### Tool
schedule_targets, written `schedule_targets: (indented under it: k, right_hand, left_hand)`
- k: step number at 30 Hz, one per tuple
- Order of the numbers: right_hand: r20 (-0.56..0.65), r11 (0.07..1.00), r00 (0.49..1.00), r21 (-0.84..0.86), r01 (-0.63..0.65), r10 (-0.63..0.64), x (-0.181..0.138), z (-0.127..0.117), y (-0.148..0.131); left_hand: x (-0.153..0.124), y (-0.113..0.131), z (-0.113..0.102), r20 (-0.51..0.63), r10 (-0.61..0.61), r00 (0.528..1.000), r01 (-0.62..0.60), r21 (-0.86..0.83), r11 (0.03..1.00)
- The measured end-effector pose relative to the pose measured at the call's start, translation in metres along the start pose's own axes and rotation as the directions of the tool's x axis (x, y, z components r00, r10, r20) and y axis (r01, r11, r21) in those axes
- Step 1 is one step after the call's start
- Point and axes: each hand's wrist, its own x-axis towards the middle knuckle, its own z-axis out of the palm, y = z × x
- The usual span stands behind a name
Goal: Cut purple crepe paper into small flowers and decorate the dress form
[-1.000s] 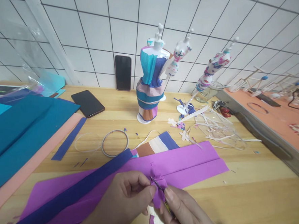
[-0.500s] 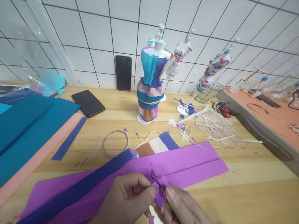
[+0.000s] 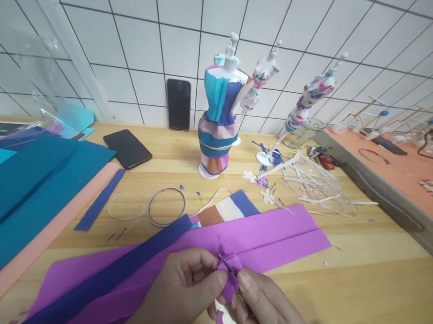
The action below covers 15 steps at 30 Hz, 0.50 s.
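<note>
Between thumb and fingers, my left hand (image 3: pixel 190 287) pinches a small purple crepe paper piece (image 3: pixel 229 291). My right hand (image 3: pixel 266 302) is closed around a small pair of scissors (image 3: pixel 228 264); their dark blades lie across the purple piece, pointing up and left, and the handles are mostly hidden by my fingers. A small purple scrap (image 3: pixel 220 319) shows just below the hands. Under and beyond them spreads a large purple crepe paper sheet (image 3: pixel 285 234), with a dark blue strip (image 3: pixel 122 268) lying over its left part.
A mini mannequin (image 3: pixel 221 118) dressed in coloured paper stands behind, near patterned mannequins (image 3: pixel 310 97). Two phones (image 3: pixel 128 149), a metal ring (image 3: pixel 167 207), a striped paper piece (image 3: pixel 219 212), white strips (image 3: pixel 310 182) and folded teal paper (image 3: pixel 42 185) lie around. A grey-edged tray (image 3: pixel 383 192) borders the right.
The scissors and the purple piece have shifted very slightly left and tilted a little. Both hands keep their hold, and the things on the table stay in place.
</note>
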Motion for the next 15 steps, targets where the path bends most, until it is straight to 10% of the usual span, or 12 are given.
schedule_targets:
  k: [15]
  right_hand:
    - [0.025,0.995,0.999,0.092,-0.026,0.024,0.0,0.001,-0.006]
  left_hand:
    - [0.002,-0.009,0.0,0.001,-0.029,1.0,0.029,-0.185,0.982]
